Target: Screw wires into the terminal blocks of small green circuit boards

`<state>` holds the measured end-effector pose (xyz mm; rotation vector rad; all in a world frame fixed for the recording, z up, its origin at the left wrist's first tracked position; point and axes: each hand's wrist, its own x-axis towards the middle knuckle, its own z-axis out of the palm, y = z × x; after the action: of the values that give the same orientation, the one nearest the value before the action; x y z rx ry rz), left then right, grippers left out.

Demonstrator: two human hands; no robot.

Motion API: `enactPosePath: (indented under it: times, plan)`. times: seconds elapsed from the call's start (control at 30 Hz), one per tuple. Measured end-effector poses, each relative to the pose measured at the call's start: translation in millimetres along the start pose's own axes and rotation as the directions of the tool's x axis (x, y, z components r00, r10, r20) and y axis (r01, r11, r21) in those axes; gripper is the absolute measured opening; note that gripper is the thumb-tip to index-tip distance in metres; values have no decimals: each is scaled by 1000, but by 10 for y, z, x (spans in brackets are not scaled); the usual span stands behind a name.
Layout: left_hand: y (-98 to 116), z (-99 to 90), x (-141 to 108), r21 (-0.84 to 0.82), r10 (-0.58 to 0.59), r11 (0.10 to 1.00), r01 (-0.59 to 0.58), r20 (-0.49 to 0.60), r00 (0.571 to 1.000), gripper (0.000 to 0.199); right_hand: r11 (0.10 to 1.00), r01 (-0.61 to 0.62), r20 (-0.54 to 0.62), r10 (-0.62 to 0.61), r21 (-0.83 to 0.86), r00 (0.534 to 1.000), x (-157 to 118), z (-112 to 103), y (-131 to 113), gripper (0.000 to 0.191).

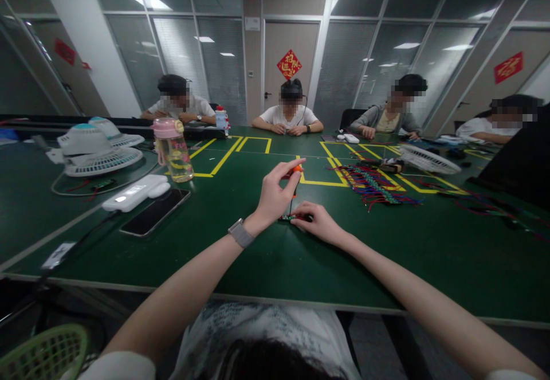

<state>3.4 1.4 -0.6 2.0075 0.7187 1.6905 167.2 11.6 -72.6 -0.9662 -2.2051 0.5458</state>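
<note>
My left hand, with a grey band on its wrist, is closed around the orange handle of a screwdriver. The screwdriver stands nearly upright, and its thin shaft points down at a small green circuit board. Whether the tip sits in a screw is too small to tell. On the tabletop my right hand pinches the board's right side between thumb and fingers, which hide part of it. Red and dark wires show beneath those fingers.
On the green table, a bundle of wired boards lies to the right. A phone, power strip, water bottle and fans occupy the left. Several people sit across the table. Yellow tape marks the surface.
</note>
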Motion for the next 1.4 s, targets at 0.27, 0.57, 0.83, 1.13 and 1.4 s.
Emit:
enactPosePath:
  times: [0.27,0.57,0.83,1.13,1.4]
  plan:
    - [-9,12,2,12,-4,1000,4,7,1000,31,999,-47,-11,47,-8,999,15,31,-14,14]
    - [35,-6,5,145,64,988,-55,-59,996,20,999,-51,-22,50,-16,998,11,33,-7,13]
    - [27,-11,11,48,30,998,-28,-36,999,26,999,-38,-14,38,9,999,1,7,0,14]
    - [-15,-9,1,36,32,999,-31,-32,999,33,999,-40,-53,41,15,998,-29,-16,-67,16]
    - [-17,-12,5,152,56,988,-39,-103,993,21,999,-13,-58,15,40,998,-42,-10,-74,12]
